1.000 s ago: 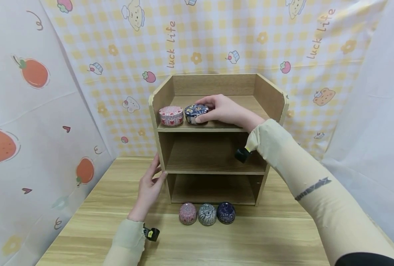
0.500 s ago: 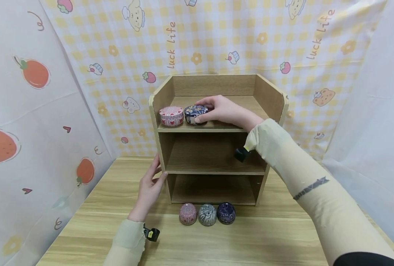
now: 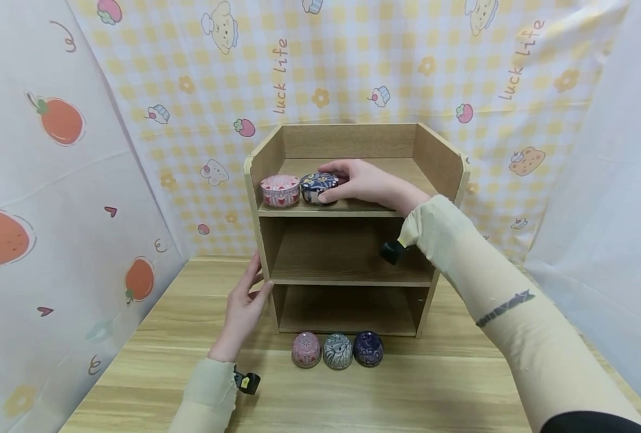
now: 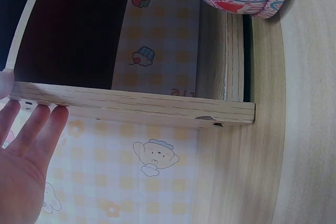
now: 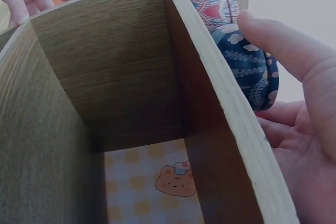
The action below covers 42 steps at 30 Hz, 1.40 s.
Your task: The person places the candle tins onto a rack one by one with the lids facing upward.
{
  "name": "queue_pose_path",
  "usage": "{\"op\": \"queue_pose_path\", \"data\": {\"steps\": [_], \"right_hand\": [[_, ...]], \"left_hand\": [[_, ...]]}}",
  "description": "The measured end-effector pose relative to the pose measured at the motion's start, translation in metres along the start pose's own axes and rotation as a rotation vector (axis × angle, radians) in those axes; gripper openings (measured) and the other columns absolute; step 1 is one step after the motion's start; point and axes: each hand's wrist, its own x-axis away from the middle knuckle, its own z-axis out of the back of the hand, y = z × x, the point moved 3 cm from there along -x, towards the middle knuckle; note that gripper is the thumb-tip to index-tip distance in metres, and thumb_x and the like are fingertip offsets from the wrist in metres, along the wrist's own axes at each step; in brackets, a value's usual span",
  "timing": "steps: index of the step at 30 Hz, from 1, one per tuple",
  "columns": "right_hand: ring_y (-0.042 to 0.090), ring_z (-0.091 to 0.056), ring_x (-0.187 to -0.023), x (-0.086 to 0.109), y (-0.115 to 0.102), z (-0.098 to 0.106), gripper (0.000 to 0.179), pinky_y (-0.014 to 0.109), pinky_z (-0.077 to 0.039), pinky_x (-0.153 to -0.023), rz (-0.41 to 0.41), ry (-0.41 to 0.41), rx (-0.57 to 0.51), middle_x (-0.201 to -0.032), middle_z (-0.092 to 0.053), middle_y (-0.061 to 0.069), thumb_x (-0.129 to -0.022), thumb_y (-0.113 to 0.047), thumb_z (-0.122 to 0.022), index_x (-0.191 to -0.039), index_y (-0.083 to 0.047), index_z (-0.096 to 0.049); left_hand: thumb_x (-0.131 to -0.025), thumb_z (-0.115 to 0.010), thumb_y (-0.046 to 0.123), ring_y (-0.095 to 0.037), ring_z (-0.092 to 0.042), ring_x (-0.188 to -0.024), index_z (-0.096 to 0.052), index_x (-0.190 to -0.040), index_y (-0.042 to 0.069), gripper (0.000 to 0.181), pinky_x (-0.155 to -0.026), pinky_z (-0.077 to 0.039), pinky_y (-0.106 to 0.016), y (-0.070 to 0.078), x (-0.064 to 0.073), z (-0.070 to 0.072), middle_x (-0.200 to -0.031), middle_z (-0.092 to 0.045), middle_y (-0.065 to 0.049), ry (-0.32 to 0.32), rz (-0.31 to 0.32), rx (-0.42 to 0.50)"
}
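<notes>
On the top shelf of a wooden desk shelf (image 3: 353,281), my right hand (image 3: 361,183) holds a round, dark blue patterned tin (image 3: 316,187) between thumb and fingers. To its left, close beside it, sits a pink and white tin (image 3: 280,191) with red hearts. The right wrist view shows the thumb (image 5: 283,40) over the blue tin (image 5: 247,69), the other fingers partly hidden behind it. My left hand (image 3: 247,304) touches the shelf's left side, thumb at the front edge and straight fingers along the outer face, also seen in the left wrist view.
Three more round tins stand in a row on the wooden table (image 3: 407,397) before the shelf: a pink one (image 3: 306,350), a grey leaf-patterned one (image 3: 338,351) and a dark purple one (image 3: 368,349). A checked yellow cloth (image 3: 353,60) hangs behind.
Both hands and the tins keep their places on the shelf. The head view has tilted very slightly, so everything appears a little lower.
</notes>
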Motion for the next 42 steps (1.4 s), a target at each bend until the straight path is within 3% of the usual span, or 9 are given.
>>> {"op": "queue_pose_path", "data": {"steps": [9,16,23,31,34,38,42], "right_hand": [[0.020,-0.050,-0.124,0.010,0.000,0.001,0.074,0.032,-0.036,-0.107,-0.002,-0.012,-0.048,-0.137,-0.053,0.010,-0.084,-0.021,-0.076,-0.146,-0.004,-0.040],[0.023,-0.051,-0.123,0.025,0.000,0.006,0.074,0.035,-0.037,-0.107,0.008,0.004,-0.047,-0.137,-0.053,0.013,-0.084,-0.020,-0.076,-0.145,-0.002,-0.040],[0.026,-0.052,-0.124,0.048,-0.006,0.010,0.069,0.038,-0.041,-0.104,0.057,0.001,-0.030,-0.137,-0.053,0.016,-0.085,-0.016,-0.074,-0.144,0.002,-0.041],[0.026,-0.050,-0.126,0.088,-0.008,0.005,0.067,0.037,-0.044,-0.101,0.147,-0.018,-0.065,-0.141,-0.050,0.017,-0.086,-0.007,-0.073,-0.144,0.003,-0.040],[0.026,-0.050,-0.126,0.101,-0.008,0.000,0.067,0.037,-0.046,-0.099,0.195,-0.031,-0.076,-0.141,-0.050,0.017,-0.085,-0.004,-0.073,-0.143,0.005,-0.040],[0.023,-0.052,-0.123,0.119,-0.001,-0.010,0.062,0.035,-0.046,-0.098,0.257,-0.037,-0.014,-0.137,-0.055,0.010,-0.085,-0.007,-0.074,-0.140,0.001,-0.047],[0.019,-0.055,-0.119,0.132,0.013,-0.027,0.054,0.032,-0.045,-0.100,0.317,-0.001,0.033,-0.132,-0.060,0.003,-0.084,-0.011,-0.076,-0.134,-0.004,-0.056]], "left_hand": [[-0.091,-0.062,-0.005,-0.040,-0.055,-0.115,-0.035,-0.151,0.011,0.068,-0.081,-0.049,-0.015,0.005,0.000,-0.001,-0.143,-0.047,-0.017,-0.003,0.046,0.033],[-0.091,-0.060,-0.009,-0.044,-0.055,-0.113,-0.033,-0.148,-0.001,0.064,-0.081,-0.050,-0.016,0.039,-0.001,0.003,-0.140,-0.046,-0.026,-0.019,0.027,0.010],[-0.090,-0.061,-0.009,-0.045,-0.055,-0.112,-0.034,-0.148,-0.001,0.064,-0.081,-0.050,-0.015,0.041,-0.002,0.003,-0.140,-0.047,-0.026,-0.016,0.022,0.025],[-0.090,-0.060,-0.011,-0.044,-0.055,-0.112,-0.034,-0.147,0.000,0.064,-0.081,-0.051,-0.020,0.041,0.000,0.002,-0.140,-0.047,-0.026,-0.022,0.019,0.032],[-0.090,-0.060,-0.010,-0.044,-0.055,-0.113,-0.034,-0.148,0.000,0.064,-0.081,-0.051,-0.019,0.042,0.000,0.001,-0.140,-0.046,-0.026,-0.020,0.025,0.025],[-0.090,-0.060,-0.010,-0.043,-0.055,-0.113,-0.034,-0.148,0.000,0.064,-0.081,-0.049,-0.016,0.042,-0.001,0.001,-0.141,-0.046,-0.026,-0.019,0.034,0.020],[-0.090,-0.060,-0.010,-0.044,-0.055,-0.112,-0.034,-0.148,-0.001,0.064,-0.081,-0.049,-0.013,0.042,-0.002,0.004,-0.140,-0.047,-0.026,-0.012,0.028,0.011]]}}
